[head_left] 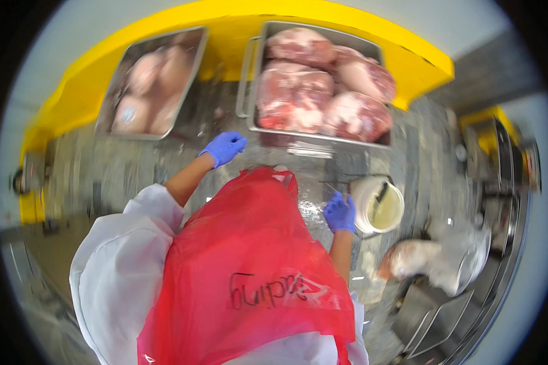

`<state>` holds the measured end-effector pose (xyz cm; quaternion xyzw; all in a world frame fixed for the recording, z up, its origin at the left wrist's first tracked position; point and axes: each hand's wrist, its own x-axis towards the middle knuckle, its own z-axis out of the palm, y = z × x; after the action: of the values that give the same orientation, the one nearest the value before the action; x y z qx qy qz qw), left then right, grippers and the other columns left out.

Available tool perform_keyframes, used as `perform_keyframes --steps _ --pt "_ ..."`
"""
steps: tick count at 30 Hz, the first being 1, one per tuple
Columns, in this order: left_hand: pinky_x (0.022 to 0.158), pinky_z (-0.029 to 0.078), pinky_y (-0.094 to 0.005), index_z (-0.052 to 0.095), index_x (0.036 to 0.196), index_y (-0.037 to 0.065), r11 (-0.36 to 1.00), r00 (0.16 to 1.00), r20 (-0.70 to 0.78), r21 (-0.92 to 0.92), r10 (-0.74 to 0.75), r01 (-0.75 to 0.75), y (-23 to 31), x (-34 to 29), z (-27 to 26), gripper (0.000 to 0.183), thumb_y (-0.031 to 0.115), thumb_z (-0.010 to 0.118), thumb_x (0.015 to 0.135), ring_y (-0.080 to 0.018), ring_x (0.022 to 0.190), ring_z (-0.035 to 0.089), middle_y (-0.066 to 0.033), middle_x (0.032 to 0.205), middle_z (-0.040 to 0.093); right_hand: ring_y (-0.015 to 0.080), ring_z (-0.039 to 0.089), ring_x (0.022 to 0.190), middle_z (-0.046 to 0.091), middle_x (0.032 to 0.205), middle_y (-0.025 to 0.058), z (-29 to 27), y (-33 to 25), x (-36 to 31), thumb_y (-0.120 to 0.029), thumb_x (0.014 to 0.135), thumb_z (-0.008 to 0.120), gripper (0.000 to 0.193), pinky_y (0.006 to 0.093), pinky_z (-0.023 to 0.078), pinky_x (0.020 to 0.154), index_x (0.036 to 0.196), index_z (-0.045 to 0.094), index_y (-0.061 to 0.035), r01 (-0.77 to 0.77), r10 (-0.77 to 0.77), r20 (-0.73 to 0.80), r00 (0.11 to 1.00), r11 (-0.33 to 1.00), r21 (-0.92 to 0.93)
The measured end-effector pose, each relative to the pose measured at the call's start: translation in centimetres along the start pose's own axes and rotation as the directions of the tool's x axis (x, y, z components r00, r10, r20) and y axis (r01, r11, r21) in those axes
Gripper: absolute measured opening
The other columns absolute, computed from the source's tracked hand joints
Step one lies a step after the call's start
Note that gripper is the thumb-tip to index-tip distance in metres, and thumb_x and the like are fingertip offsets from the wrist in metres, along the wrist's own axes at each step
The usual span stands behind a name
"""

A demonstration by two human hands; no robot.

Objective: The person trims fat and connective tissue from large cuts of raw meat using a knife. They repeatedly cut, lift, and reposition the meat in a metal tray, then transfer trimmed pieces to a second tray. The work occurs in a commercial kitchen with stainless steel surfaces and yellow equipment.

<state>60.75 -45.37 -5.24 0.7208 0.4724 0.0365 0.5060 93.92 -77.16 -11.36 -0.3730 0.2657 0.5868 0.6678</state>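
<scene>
My left hand, in a blue glove, hangs in front of the gap between two metal bins of raw meat. Its fingers are loosely curled, and nothing shows in them. In a matching glove, my right hand is just left of a white bucket, its fingers somewhat apart and no held thing visible. A dark handle stands up inside the bucket, above pale yellowish contents. Large cuts of raw meat fill the right metal bin. More meat lies in the blurred left bin.
A yellow band runs behind the bins. At the right, a piece of meat lies beside clear plastic, near metal equipment. The floor looks wet in places. A red plastic apron covers my front.
</scene>
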Motion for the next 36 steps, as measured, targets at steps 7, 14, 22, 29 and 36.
perform_keyframes --steps 7,14,22,29,36 --pt "0.085 0.052 -0.0435 0.069 0.103 0.004 0.986 0.996 0.001 0.142 -0.089 0.088 -8.1 -9.5 -8.0 0.038 0.039 0.058 0.095 -0.0391 0.092 0.067 -0.0203 0.099 0.071 0.0170 0.054 0.069 0.060 0.074 -0.0016 6.6 5.9 -0.3 -0.042 0.089 0.064 0.030 0.0342 0.045 0.066 0.099 0.068 -0.0139 0.061 -0.057 -0.156 0.986 0.998 0.022" --pt "0.078 0.052 -0.0369 0.067 0.103 0.004 0.987 0.976 -0.159 -0.072 -0.150 0.141 -22.0 -13.9 -18.6 0.031 0.033 0.060 0.098 -0.0240 0.081 0.065 -0.0118 0.091 0.070 0.0159 0.053 0.065 0.058 0.069 -0.0039 20.2 18.2 9.4 -0.037 0.089 0.062 0.023 0.0327 0.044 0.063 0.094 0.066 -0.0148 0.028 -0.063 -0.209 0.976 0.985 -0.169" --pt "0.076 0.051 -0.0342 0.067 0.101 0.003 0.909 0.871 -0.312 -0.304 -0.379 0.287 -31.9 -16.7 -29.7 0.023 0.025 0.063 0.098 -0.0181 0.076 0.059 -0.0106 0.085 0.067 0.0096 0.040 0.050 0.043 0.060 -0.0043 33.8 29.9 16.9 -0.025 0.092 0.059 0.016 0.0241 0.031 0.048 0.081 0.059 -0.0136 0.429 -0.654 -0.189 0.733 0.659 -0.617" --pt "0.079 0.050 -0.0340 0.067 0.103 0.002 0.892 0.849 -0.305 -0.289 -0.431 0.348 -31.7 -13.4 -35.9 0.027 0.028 0.060 0.099 -0.0188 0.080 0.060 -0.0099 0.089 0.068 0.0109 0.049 0.055 0.059 0.067 0.0046 40.9 32.7 26.1 -0.015 0.094 0.060 0.019 0.0288 0.039 0.050 0.081 0.062 -0.0012 0.623 -0.844 0.196 0.499 0.192 -0.758" --pt "0.080 0.052 -0.0385 0.066 0.106 0.001 0.885 0.830 -0.332 -0.295 -0.449 0.361 -28.6 -8.7 -40.8 0.032 0.032 0.059 0.099 -0.0280 0.083 0.065 -0.0175 0.095 0.069 0.0127 0.056 0.073 0.064 0.089 0.0063 44.8 40.4 39.7 -0.015 0.090 0.069 0.017 0.0280 0.048 0.064 0.097 0.066 -0.0002 0.605 -0.501 0.448 0.740 0.205 -0.769"
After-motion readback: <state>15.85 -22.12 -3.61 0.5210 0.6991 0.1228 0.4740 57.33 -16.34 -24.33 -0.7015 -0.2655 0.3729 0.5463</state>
